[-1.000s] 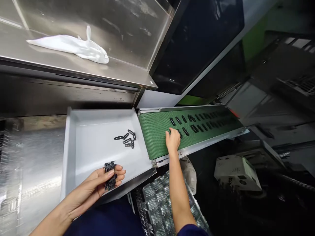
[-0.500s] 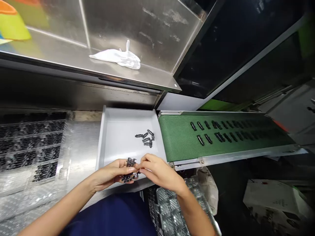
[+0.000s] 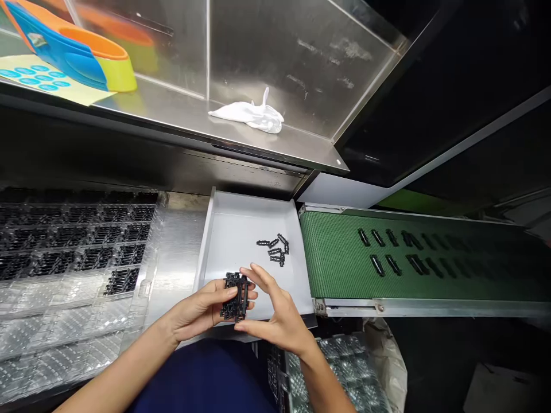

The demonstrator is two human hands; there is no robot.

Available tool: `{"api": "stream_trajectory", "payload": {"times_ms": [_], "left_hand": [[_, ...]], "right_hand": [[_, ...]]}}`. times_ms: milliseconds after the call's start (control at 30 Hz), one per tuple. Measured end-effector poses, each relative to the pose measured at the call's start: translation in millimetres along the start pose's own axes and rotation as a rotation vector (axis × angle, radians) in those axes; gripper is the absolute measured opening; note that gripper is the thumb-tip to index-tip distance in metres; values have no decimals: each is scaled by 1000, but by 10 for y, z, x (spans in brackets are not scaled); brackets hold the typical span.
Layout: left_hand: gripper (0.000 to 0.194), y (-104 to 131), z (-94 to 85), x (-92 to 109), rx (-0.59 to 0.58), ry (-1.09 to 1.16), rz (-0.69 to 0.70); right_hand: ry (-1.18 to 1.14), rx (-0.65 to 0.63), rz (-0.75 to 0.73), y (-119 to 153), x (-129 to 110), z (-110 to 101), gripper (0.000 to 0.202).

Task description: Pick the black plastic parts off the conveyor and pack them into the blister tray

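Head view: holds a bundle of slim black plastic parts (image 3: 235, 301) between thumb and fingers of the left hand (image 3: 189, 315), over the near side of the white tray (image 3: 232, 229). Curves the open right hand (image 3: 282, 321) around the bundle's right side; cannot tell whether touching. Shows loose black parts (image 3: 275, 251) in the tray, and two rows on the green conveyor belt (image 3: 327, 252) beside it.

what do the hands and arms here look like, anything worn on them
The left hand and right hand are both bare: no gloves, rings, watch or bracelet show. No sleeves show on the forearms; the clothing over the body is plain dark blue.
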State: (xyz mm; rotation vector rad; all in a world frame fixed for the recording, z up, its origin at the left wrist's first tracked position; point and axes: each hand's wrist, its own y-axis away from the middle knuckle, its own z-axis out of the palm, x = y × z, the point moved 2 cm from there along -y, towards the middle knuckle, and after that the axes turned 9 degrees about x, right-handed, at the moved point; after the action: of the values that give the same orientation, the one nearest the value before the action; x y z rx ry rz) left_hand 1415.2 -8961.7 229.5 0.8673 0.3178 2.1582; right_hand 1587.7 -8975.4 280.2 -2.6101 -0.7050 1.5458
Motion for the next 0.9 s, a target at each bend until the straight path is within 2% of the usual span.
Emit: {"api": "stream_trajectory", "payload": {"times_ms": [133, 267, 333, 400, 467, 567, 633, 700, 767, 833, 900], "left_hand": [[32, -7, -39, 59, -60, -24, -26], [37, -86, -92, 94, -26, -82, 0], [34, -145, -120, 100, 34, -98, 32], [30, -207, -151, 103, 96, -89, 51], [28, -266, -182, 107, 133, -69, 42], [27, -334, -235, 128, 178, -41, 12], [29, -365, -275, 154, 215, -20, 16], [33, -388, -315, 188, 251, 5, 53], [35, -401, -356, 227, 311, 20, 127], [37, -399, -397, 266, 398, 3, 215], [40, -382, -424, 303, 466, -43, 288]], "right_hand": [[105, -51, -81, -42, -7, 62, 100], [89, -129, -53, -126, 146, 96, 100], [108, -146, 76, -259, 416, 88, 93], [231, -90, 270, -459, 819, 42, 66], [393, 28, 429, -686, 1261, -36, 39], [542, 109, 536, -974, 1795, -125, 30], [584, 99, 553, -1097, 1999, -141, 26], [585, 84, 542, -1170, 2073, -121, 22], [557, 93, 513, -1201, 2018, -63, 20], [500, 122, 474, -1182, 1833, 35, 21], [408, 138, 428, -1100, 1531, 168, 29]]}}
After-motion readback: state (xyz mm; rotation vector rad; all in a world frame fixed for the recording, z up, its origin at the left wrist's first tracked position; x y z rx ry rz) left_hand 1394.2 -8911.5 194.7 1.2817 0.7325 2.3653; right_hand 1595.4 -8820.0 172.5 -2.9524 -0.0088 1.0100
